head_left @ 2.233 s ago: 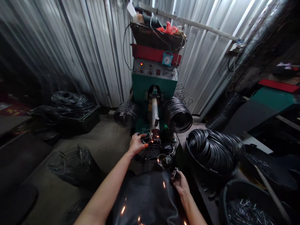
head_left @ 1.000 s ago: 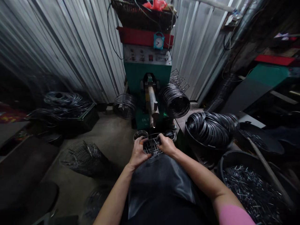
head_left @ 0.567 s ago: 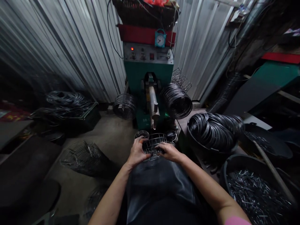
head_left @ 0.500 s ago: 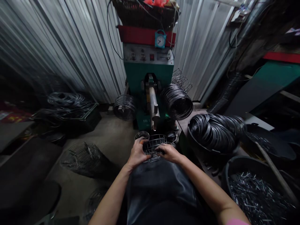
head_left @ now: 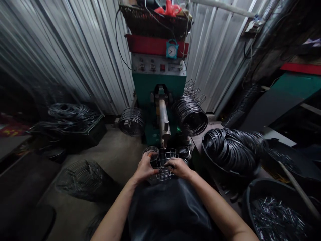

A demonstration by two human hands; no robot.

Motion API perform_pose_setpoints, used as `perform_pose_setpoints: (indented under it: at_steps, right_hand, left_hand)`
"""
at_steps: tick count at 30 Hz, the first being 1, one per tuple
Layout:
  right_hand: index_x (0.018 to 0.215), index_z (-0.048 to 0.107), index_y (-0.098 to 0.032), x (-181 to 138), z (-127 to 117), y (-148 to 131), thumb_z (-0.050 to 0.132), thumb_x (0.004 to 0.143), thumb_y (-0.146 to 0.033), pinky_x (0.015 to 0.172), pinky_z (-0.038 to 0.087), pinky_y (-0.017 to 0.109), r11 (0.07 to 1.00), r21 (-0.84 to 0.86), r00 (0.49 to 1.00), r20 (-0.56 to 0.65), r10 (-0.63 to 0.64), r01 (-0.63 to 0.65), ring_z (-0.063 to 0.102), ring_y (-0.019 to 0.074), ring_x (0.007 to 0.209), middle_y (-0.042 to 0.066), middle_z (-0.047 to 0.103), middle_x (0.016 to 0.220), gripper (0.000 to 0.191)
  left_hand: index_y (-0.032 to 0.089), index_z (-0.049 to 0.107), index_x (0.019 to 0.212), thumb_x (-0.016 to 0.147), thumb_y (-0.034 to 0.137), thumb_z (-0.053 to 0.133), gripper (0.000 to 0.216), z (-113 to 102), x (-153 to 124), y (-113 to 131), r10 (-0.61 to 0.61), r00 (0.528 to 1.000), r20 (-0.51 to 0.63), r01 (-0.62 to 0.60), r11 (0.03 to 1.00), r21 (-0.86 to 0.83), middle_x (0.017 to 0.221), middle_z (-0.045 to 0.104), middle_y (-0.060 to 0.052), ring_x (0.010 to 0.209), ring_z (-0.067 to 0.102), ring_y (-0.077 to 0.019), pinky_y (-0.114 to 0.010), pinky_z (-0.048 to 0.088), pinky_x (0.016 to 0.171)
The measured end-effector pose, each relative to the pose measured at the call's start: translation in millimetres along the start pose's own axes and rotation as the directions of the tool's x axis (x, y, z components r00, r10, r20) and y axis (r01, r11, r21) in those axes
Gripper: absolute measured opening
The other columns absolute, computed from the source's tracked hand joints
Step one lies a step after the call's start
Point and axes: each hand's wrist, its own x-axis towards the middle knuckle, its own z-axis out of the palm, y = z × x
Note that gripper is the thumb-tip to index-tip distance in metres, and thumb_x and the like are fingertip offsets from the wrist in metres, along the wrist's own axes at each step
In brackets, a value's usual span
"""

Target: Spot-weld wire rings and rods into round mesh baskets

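Observation:
A round wire basket (head_left: 167, 174) of thin metal rods sits just above my dark apron (head_left: 168, 211). My left hand (head_left: 146, 166) grips its left side, thumb toward the near edge and fingers along the rim. At the right side, my right hand (head_left: 179, 167) is closed with fingertips pinched at the wire; whether a small rod is between them I cannot make out. Right beyond the basket, the spot welder's electrode arm (head_left: 163, 115) points toward me, its tip close to the far rim. The green welding machine (head_left: 142, 80) stands behind it.
Wire rings hang left (head_left: 132, 121) and right (head_left: 190, 115) of the machine. At right stand a tub of wire rings (head_left: 232, 150) and a bucket of short metal rods (head_left: 276, 214). A wire stack (head_left: 84, 180) lies on the floor at left, before a bin (head_left: 87, 132) of wire rings.
The view has tilted up slightly, so the scene sits lower. Both hands stay on the wire basket, and the right hand has shifted a little left along it.

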Motion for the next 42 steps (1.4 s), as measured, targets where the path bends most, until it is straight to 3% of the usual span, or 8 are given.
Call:
perform_pose_setpoints:
  at_steps: [13,19,23,26,28,30,34,42]
  right_hand:
    - [0.088,0.068,-0.020,18.2,-2.7,5.4,0.059,0.079,-0.012,0.073,0.048,0.023,0.995,-0.047,0.991,-0.102,0.084,-0.090,0.065,0.0155,0.082,0.004,0.069,0.090,0.015]
    - [0.093,0.067,-0.022,32.3,-7.5,5.8,0.059,0.079,-0.016,0.074,0.048,0.024,0.981,-0.060,0.975,-0.133,0.176,-0.185,0.064,0.0176,0.086,0.004,0.067,0.096,0.018]
    - [0.105,0.060,-0.022,11.9,-3.7,3.8,0.064,0.074,-0.024,0.080,0.047,0.028,0.949,0.181,0.884,-0.351,0.308,-0.259,0.060,0.0188,0.092,0.006,0.062,0.104,0.031]
    - [0.091,0.059,-0.018,-21.3,10.7,9.6,0.062,0.073,-0.029,0.067,0.047,0.027,0.726,0.565,0.697,-0.334,0.635,-0.391,0.058,0.0163,0.076,0.003,0.062,0.083,0.021]
    - [0.078,0.056,-0.018,-44.1,23.5,16.0,0.060,0.072,-0.031,0.049,0.041,0.022,0.421,0.792,0.568,-0.116,0.815,-0.442,0.052,0.0118,0.057,-0.001,0.056,0.065,0.015]
    - [0.072,0.055,-0.017,-63.0,34.7,21.9,0.062,0.069,-0.029,0.039,0.030,0.018,0.143,0.901,0.486,0.083,0.870,-0.409,0.044,0.0081,0.046,-0.004,0.050,0.057,0.015]
    - [0.077,0.058,-0.014,-84.6,44.7,27.2,0.069,0.063,-0.019,0.037,0.026,0.015,-0.103,0.943,0.426,0.238,0.873,-0.317,0.044,0.0064,0.044,-0.001,0.056,0.058,0.019]
    - [0.071,0.054,-0.015,-95.3,36.6,28.0,0.068,0.064,-0.013,0.038,0.035,0.014,-0.342,0.926,0.363,0.376,0.853,-0.156,0.049,0.0066,0.044,-0.002,0.055,0.055,0.015]
  left_hand:
    - [0.021,0.053,0.102,0.052,0.031,0.077,0.057,1.8,21.5,4.3,-0.039,0.998,-0.048,0.041,0.998,0.039,0.111,0.054,-0.006,0.107,0.051,-0.0249,-0.038,0.043,0.092]
    - [0.019,0.054,0.100,0.050,0.031,0.077,0.057,0.2,39.0,2.1,-0.146,0.989,-0.030,0.148,0.984,0.094,0.108,0.055,-0.007,0.105,0.051,-0.0257,-0.038,0.044,0.087]
    - [0.019,0.054,0.102,0.049,0.037,0.077,0.060,-0.9,41.5,2.8,-0.144,0.989,-0.034,0.147,0.983,0.109,0.110,0.055,-0.007,0.108,0.050,-0.0264,-0.038,0.044,0.089]
    - [0.020,0.054,0.105,0.049,0.032,0.076,0.062,-2.4,41.4,7.6,-0.155,0.986,-0.061,0.162,0.977,0.138,0.117,0.052,-0.008,0.113,0.047,-0.0264,-0.039,0.042,0.092]
    - [0.020,0.054,0.105,0.050,0.028,0.074,0.059,-3.8,43.7,9.7,-0.174,0.981,-0.083,0.185,0.971,0.149,0.119,0.051,-0.008,0.113,0.047,-0.0258,-0.038,0.042,0.094]
    - [0.019,0.054,0.105,0.051,0.025,0.073,0.057,-5.0,47.6,9.8,-0.211,0.973,-0.087,0.222,0.965,0.142,0.118,0.052,-0.008,0.111,0.049,-0.0254,-0.037,0.042,0.093]
    - [0.019,0.054,0.105,0.051,0.026,0.073,0.058,-5.6,54.8,6.5,-0.239,0.967,-0.084,0.249,0.959,0.138,0.115,0.055,-0.008,0.109,0.051,-0.0264,-0.037,0.044,0.089]
    - [0.019,0.055,0.106,0.050,0.033,0.078,0.062,-5.7,60.2,3.1,-0.215,0.974,-0.075,0.224,0.964,0.143,0.114,0.056,-0.008,0.110,0.051,-0.0275,-0.038,0.043,0.091]
